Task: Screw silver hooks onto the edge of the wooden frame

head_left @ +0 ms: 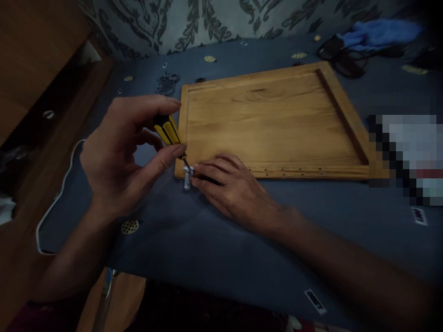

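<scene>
A wooden framed panel (273, 120) lies flat on a dark blue cloth. My left hand (121, 157) is closed round the yellow and black handle of a screwdriver (168, 131), whose tip points down at the panel's near left corner. There a small metal bracket (187, 177) sits against the wood. My right hand (228, 184) lies on the cloth by that corner, with its fingertips pressed together on the bracket. A row of small holes runs along the panel's near rail.
A small heap of metal parts (167, 84) lies beyond the panel's left end. Blue cloth and dark straps (363, 44) sit at the far right. A white cable (55, 198) loops at the left. Brown wooden furniture (34, 69) stands along the left side.
</scene>
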Demonstrator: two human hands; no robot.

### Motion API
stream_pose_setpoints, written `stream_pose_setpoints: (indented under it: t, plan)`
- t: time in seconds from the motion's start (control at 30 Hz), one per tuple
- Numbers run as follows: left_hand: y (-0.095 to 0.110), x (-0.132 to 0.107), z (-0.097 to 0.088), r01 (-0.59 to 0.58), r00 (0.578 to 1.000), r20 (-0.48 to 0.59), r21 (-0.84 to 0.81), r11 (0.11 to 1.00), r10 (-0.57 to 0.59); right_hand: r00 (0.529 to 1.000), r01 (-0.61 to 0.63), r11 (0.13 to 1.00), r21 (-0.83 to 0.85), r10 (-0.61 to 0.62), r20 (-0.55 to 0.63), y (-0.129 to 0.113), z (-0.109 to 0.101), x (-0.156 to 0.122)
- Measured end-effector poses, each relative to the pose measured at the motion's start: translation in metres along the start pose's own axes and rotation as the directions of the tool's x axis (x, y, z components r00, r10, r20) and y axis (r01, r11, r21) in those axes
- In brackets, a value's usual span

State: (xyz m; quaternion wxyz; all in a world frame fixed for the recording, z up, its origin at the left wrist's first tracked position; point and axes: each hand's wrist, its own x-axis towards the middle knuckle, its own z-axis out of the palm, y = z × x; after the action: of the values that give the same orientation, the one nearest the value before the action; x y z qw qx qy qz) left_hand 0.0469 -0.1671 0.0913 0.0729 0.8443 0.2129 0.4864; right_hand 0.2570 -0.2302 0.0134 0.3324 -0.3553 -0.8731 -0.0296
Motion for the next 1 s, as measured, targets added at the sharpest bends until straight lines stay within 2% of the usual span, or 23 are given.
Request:
stream_pose_setpoints:
  t: [0.2,0.63,0.7,0.83,0.93,1.0]
  plan:
    - [0.004,0.002,-0.001,-0.053,0.999,0.018,0.089,0.995,0.051,1.0,0.002,1.0,0.003,-0.002,0.0,0.0,0.0,-0.001]
    - [0.007,0.003,-0.001,-0.039,0.997,0.063,0.076,0.996,0.034,0.999,-0.023,0.998,0.052,0.022,0.028,0.0,0.0,-0.001]
    - [0.004,0.003,-0.004,-0.038,0.998,0.062,0.098,0.995,0.032,1.0,-0.018,0.999,0.035,0.017,0.022,0.0,0.0,-0.001]
    - [-0.014,0.002,-0.012,-0.052,0.998,-0.029,0.103,0.993,0.055,1.0,0.0,1.0,0.007,0.0,-0.005,0.0,0.0,0.0]
    - [-0.022,0.003,-0.017,-0.088,0.996,0.023,0.083,0.993,0.087,1.0,-0.006,1.0,0.003,0.006,0.007,-0.001,0.0,0.0]
    - [-0.019,0.003,-0.017,-0.078,0.997,0.02,0.057,0.995,0.077,1.0,-0.007,1.0,0.002,0.007,0.01,-0.001,-0.001,0.0]
